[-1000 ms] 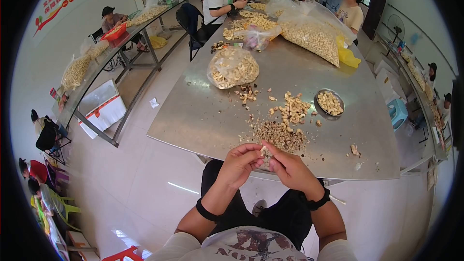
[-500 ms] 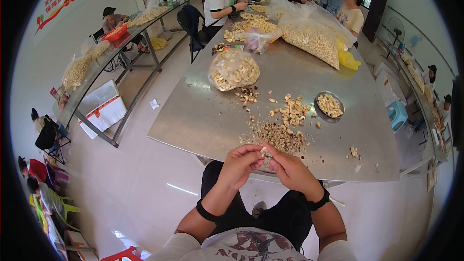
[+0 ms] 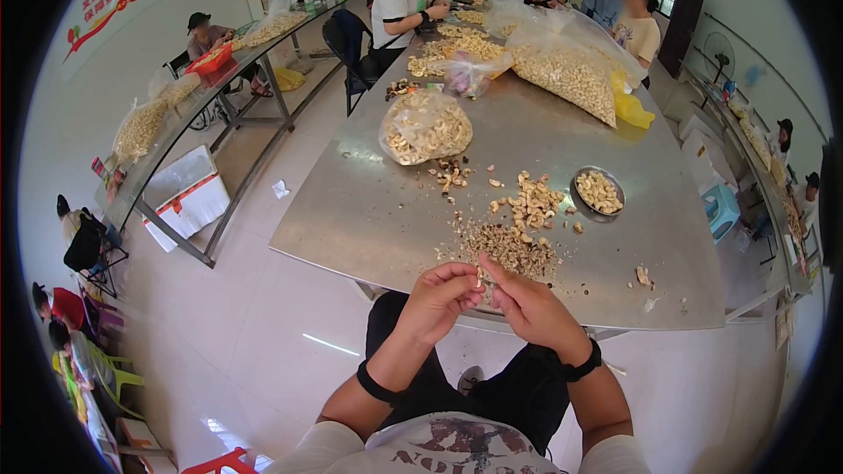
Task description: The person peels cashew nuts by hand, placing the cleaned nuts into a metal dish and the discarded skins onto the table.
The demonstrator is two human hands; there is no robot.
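Note:
Just over the table's near edge, my left hand (image 3: pixel 436 300) is closed, pinching a pale cashew nut (image 3: pixel 480 275) between thumb and fingertips. My right hand (image 3: pixel 532 309) meets it from the other side, fingers closed at the nut; whatever else it holds is hidden. Beyond my fingertips lies a heap of brown skin scraps and crumbs (image 3: pixel 505 248). A pile of cashew nuts (image 3: pixel 534 202) is spread behind the scraps. To its right, a round metal dish (image 3: pixel 623 196) holds more pale cashews.
A knotted clear bag of cashews (image 3: pixel 425 128) sits on the metal table (image 3: pixel 338 211). Farther back lies a large sack of cashews (image 3: pixel 566 70) beside a yellow bag (image 3: pixel 634 109). Several people sit around the far end. A few loose scraps (image 3: pixel 644 276) lie at right.
Both hands stay in nearly the same place. The cashew nut has turned slightly between the fingertips, and my right fingers have shifted a little.

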